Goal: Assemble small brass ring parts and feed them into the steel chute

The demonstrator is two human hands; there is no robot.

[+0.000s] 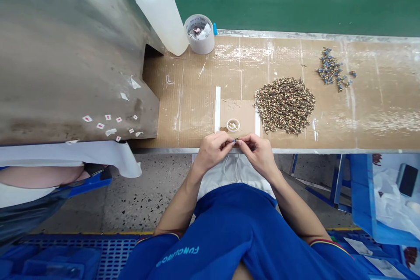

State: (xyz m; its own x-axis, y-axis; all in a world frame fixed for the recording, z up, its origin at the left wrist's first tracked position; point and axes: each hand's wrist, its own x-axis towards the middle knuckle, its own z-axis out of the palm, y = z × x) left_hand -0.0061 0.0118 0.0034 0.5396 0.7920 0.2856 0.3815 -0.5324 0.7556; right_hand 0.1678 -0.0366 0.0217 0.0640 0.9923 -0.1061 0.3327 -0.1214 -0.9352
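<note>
My left hand [211, 151] and my right hand [259, 154] meet just above the bench's front edge. Their fingertips pinch a tiny blue-and-metal part [236, 140] between them, and the fingers hide most of it. Just beyond the hands, a small round clear dish [233, 125] with gold-coloured bits in it sits on a cardboard pad [238, 113]. To the right of the pad lies a large heap of small brown-and-gold parts [285, 105]. A smaller heap of blue-and-metal parts [330, 72] lies farther back right.
The cardboard-covered bench [377, 96] has a metal front edge. A white plastic bottle with a blue cap [159, 13] and a grey cup holding scraps [199, 34] stand at the back. A stickered metal housing [72, 65] fills the left. A blue crate [362, 197] stands at lower right.
</note>
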